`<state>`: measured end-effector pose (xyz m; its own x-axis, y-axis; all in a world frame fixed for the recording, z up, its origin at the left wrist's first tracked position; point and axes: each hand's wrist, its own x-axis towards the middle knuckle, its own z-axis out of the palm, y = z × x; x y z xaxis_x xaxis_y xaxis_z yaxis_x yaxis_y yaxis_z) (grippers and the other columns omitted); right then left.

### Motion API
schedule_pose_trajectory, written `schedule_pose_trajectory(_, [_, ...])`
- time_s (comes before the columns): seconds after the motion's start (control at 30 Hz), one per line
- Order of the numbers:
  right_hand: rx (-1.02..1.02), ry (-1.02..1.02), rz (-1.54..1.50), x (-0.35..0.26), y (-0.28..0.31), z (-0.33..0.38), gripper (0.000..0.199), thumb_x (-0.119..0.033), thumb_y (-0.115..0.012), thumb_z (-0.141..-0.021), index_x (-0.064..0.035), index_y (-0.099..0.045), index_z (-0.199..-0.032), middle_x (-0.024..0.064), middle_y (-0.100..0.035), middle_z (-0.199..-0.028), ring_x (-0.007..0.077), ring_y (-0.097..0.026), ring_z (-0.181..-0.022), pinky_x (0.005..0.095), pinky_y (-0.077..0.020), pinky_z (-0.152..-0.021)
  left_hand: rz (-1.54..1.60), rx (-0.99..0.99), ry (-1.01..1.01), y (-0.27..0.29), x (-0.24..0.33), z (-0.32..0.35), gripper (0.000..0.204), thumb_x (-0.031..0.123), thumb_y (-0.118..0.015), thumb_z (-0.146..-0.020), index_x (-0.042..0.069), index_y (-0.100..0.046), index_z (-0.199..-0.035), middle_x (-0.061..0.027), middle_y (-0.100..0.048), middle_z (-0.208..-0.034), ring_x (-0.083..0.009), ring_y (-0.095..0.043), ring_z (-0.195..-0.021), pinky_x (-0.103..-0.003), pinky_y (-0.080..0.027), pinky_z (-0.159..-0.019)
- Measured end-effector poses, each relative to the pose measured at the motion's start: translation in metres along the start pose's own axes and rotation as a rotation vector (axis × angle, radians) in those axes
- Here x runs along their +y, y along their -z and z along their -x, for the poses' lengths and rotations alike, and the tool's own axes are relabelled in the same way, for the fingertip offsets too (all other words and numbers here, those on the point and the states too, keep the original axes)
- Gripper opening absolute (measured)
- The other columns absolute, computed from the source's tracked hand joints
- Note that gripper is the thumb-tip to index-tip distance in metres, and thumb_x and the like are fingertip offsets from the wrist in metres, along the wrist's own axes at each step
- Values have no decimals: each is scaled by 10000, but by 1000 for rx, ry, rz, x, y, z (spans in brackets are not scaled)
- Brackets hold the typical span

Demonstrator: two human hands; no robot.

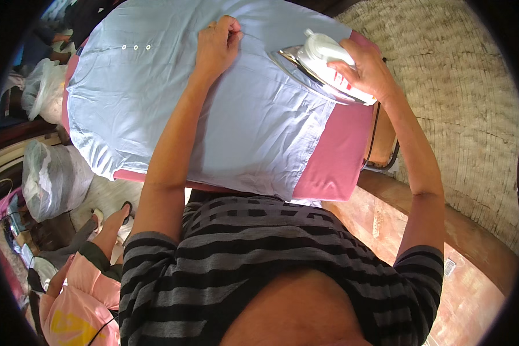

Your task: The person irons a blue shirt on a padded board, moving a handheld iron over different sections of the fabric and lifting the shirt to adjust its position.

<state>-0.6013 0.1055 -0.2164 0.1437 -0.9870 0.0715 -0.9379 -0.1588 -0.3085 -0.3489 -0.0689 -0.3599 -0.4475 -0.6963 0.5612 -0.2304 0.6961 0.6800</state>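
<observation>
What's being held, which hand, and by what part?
Right hand: iron, gripped by its white handle. Left hand: curled over the light-blue cloth; can't tell whether it pinches any.

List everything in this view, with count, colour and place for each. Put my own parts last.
Light blue garment: 1, pale blue, spread across the board
Buttons: 3, white, on the garment's upper left
Board: 1, pink cover, beneath the garment
Iron: 1, white and silver, at the garment's right side
Cord: 1, black, right of the board
Plastic bags: 2, whitish, left of the board
Textured surface: 1, beige, right
Other person: 1, peach top, lower left
Far-left clutter: uncountable, mixed colours
Striped shirt: 1, grey and black, on you
Left hand: 1, bare, on the garment
Right hand: 1, bare, gripping the iron
</observation>
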Motion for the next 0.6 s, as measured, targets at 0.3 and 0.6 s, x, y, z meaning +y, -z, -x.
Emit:
schedule_pose_trajectory(0.3, [17, -178, -28, -31, -9, -31, 382, -372, -666, -925, -13, -583, -1024, 199, -648, -754, 329, -646, -663, 395, -494, -608, -332, -309, -150, 44, -10, -16, 225, 321, -666, -908, 121, -638, -1005, -4, -673, -886, -232, -604, -892, -439, -382, -880])
schedule_pose_trajectory(0.6, [26, -248, -180, -48, -15, -8, 349, -342, -701, -895, -19, -587, -961, 189, -650, -732, 318, -660, -674, 408, -473, -587, -57, -250, -162, 53, -26, -23, 201, 283, -713, -866, 85, -684, -846, -63, -657, -676, -232, -608, -614, -371, -454, -595])
